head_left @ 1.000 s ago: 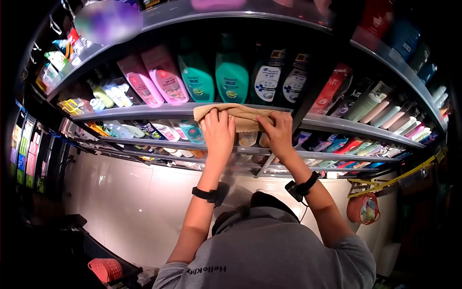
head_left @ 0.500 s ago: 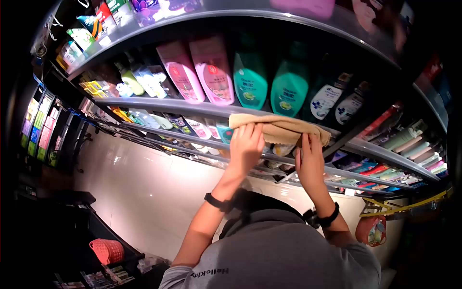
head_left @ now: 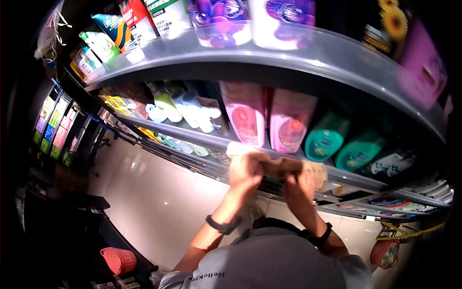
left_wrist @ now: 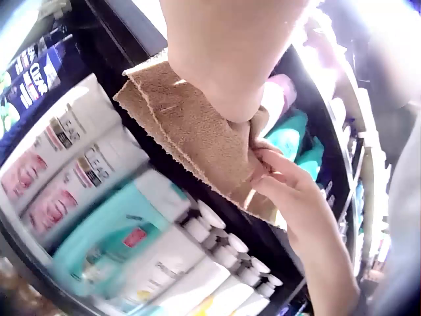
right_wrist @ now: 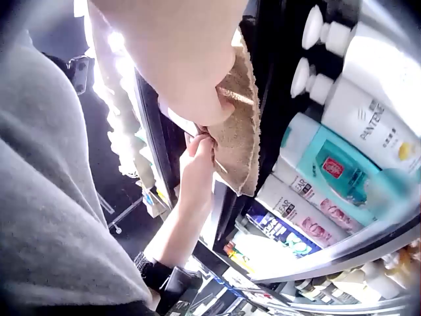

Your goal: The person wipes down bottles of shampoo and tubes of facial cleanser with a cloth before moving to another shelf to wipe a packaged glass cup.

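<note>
A folded tan cloth [head_left: 276, 166] lies along the front edge of a shelf, spread between both hands. My left hand [head_left: 244, 172] grips its left part, with fingers bent over it. My right hand [head_left: 299, 190] holds the right part; in the left wrist view its thumb and fingers pinch the cloth [left_wrist: 191, 131]. Just behind the cloth stand pink bottles [head_left: 245, 120] and green bottles [head_left: 326, 139]. Beneath it, in the right wrist view, a teal bottle [right_wrist: 335, 164] and white pump bottles [right_wrist: 375, 118] stand on the shelf below.
An upper shelf with a clear raised lip [head_left: 298, 53] juts out above the hands, holding purple-and-white packs [head_left: 284, 21]. At lower left is a red basket [head_left: 119, 260]. Another red basket [head_left: 385, 254] sits at right by a yellow frame [head_left: 414, 233]. Tiled floor [head_left: 159, 192] lies below.
Both hands and the cloth have shifted left along the shelf edge, from below the green bottles to below the pink ones. The head view has turned left and come closer to the shelves.
</note>
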